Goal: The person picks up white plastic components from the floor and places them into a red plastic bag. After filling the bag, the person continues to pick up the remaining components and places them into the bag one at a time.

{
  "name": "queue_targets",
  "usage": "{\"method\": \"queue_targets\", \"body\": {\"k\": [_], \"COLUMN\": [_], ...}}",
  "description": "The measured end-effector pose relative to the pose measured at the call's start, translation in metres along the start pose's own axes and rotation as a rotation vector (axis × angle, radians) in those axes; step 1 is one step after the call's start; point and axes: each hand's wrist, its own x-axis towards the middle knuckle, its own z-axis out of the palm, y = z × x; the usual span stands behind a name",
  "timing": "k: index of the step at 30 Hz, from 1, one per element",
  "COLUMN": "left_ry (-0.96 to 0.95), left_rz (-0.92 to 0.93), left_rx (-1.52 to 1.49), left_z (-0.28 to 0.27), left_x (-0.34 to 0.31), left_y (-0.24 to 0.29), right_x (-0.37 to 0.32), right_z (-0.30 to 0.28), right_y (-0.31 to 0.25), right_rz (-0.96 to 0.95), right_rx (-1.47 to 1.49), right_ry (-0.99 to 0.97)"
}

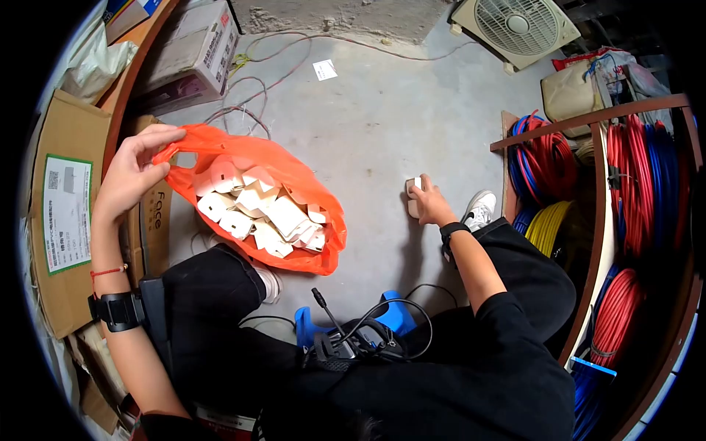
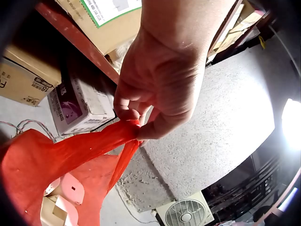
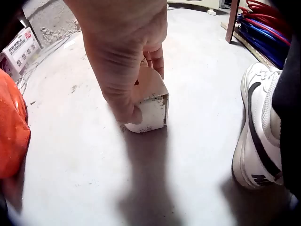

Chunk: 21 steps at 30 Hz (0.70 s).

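Note:
My left hand (image 1: 136, 176) pinches the handle of an orange-red plastic bag (image 1: 305, 173), pulling its mouth wide. In the left wrist view the gathered handle (image 2: 127, 134) runs between thumb and fingers. Several white box-shaped plastic pieces (image 1: 254, 198), some with rounded ends and small slots, fill the bag. Out to the right, my right hand (image 1: 435, 206) grips one similar white piece (image 3: 154, 113) at floor level, thumb on one side and fingers on the other. Dirt marks the edges of that piece.
Coils of red, blue and yellow cable (image 1: 548, 228) lie in a rack on the right. A fan (image 1: 518, 26) stands at the back. Cardboard boxes (image 1: 184, 55) line the left. A loose cord (image 1: 353, 37) and white paper (image 1: 324, 70) lie on the floor. A white shoe (image 3: 258, 127) is near my right hand.

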Motion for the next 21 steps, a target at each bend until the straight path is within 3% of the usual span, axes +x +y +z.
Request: {"method": "queue_targets", "body": {"k": [2,5,7,9,14,17,21], "left_ry": [0.004,0.002,0.004,0.022,0.058,0.075,0.12], "left_rz": [-0.014,-0.013,0.017,0.027,0.03,0.01,0.071], "left_rx": [0.013,0.012,0.009,0.015,0.098,0.074,0.128], "left_z": [0.001,0.001,0.001,0.002,0.004,0.009,0.009], "left_x": [0.0,0.002,0.003,0.004,0.004,0.001,0.0], "left_y": [0.002,0.002,-0.002,-0.004,-0.005,0.003,-0.004], "right_x": [-0.005,-0.006,-0.005,-0.006,-0.034,-0.034,-0.007], "right_z": [-0.007,-0.023,-0.054,-0.09,-0.156,-0.17,-0.185], "right_y": [-0.005,-0.017,-0.04,-0.07,-0.169,-0.222,-0.278], "right_rz": [0.021,-0.103,-0.264,-0.465,-0.742,-0.858,-0.851], "right_rx": [0.075,0.185,0.324,0.434,0.649,0.51,0.343], "right_ry": [-0.04,0.071,0.139,0.081,-0.012,0.088,0.209]}}
